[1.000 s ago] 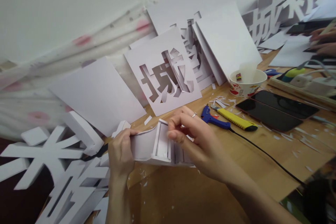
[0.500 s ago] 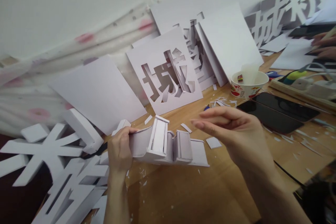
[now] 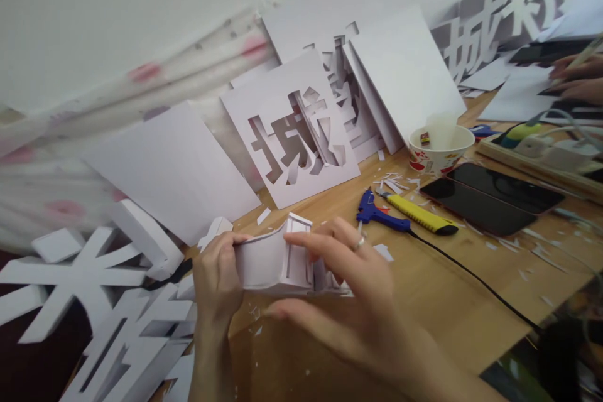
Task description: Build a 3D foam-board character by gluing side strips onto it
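My left hand [image 3: 219, 279] is closed around the left end of a white foam-board three-dimensional character piece [image 3: 264, 260], held just above the table. Its side walls stand up, and a boxy end with a narrow recessed face points toward me. Over the right part of the piece reaches my right hand [image 3: 358, 282], a ring on one finger. Its fingers are spread, the forefinger tip at the boxy end's upper edge and the thumb apart below. The right half of the piece is mostly hidden behind this hand. Beyond it lie a blue glue gun [image 3: 379, 212] and a yellow utility knife [image 3: 421, 213].
Two dark phones [image 3: 480, 204] and a paper bowl [image 3: 440, 151] lie right. Cut-out boards [image 3: 292, 129] lean against the curtain. White foam characters [image 3: 78, 270] crowd the left. The glue gun's cord [image 3: 471, 279] crosses the table. Another person's hands [image 3: 579, 78] work at far right.
My right hand has moved left and down from beside the piece to over it, fingers spreading. The glue gun and knife it hid are now visible. My left hand keeps its hold.
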`<state>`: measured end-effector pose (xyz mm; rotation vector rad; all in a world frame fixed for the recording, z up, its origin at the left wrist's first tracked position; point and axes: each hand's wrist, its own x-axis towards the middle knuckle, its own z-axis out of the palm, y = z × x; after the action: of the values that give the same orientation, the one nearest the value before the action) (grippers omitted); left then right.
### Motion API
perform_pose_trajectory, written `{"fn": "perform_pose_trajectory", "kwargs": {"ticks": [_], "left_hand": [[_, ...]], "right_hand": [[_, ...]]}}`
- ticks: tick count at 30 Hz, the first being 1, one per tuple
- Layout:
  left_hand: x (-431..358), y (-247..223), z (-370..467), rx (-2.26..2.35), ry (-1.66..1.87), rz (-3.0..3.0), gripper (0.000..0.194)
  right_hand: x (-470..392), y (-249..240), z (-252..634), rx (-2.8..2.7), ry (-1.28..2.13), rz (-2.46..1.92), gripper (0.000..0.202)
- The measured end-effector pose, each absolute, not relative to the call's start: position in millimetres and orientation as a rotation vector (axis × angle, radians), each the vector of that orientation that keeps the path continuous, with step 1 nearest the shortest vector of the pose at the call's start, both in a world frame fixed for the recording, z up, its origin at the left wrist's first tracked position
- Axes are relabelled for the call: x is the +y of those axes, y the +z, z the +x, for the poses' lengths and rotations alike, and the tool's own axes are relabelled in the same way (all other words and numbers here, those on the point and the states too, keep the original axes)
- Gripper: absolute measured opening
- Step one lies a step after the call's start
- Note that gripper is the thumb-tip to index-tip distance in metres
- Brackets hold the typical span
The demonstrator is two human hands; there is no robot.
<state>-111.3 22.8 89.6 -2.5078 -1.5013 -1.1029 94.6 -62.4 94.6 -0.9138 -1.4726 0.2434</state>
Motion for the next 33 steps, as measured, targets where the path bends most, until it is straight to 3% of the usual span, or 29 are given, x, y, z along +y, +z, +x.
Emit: {"fn": "perform_pose_trajectory", "kwargs": {"ticks": [5,10,21,33], "left_hand": [[20,90,-104,-1.527,-1.174,-2.429,0.036],[19,91,-103,-1.544,-1.191,-2.437,0.036],[22,87,-109,-1.491,-1.181,-2.455,0.036],[28,86,-116,-1.568,-1.167,-2.416,0.039]], "right_hand": [[-68,70,78,-1.379,0.051,-0.994,0.037],[-70,68,70,-1.227,0.055,-0.916,0.034],[-65,73,62,-0.959,0.243,-0.789,0.007],[-59,71,88,-0.768,0.541,-0.595,0.037]]}}
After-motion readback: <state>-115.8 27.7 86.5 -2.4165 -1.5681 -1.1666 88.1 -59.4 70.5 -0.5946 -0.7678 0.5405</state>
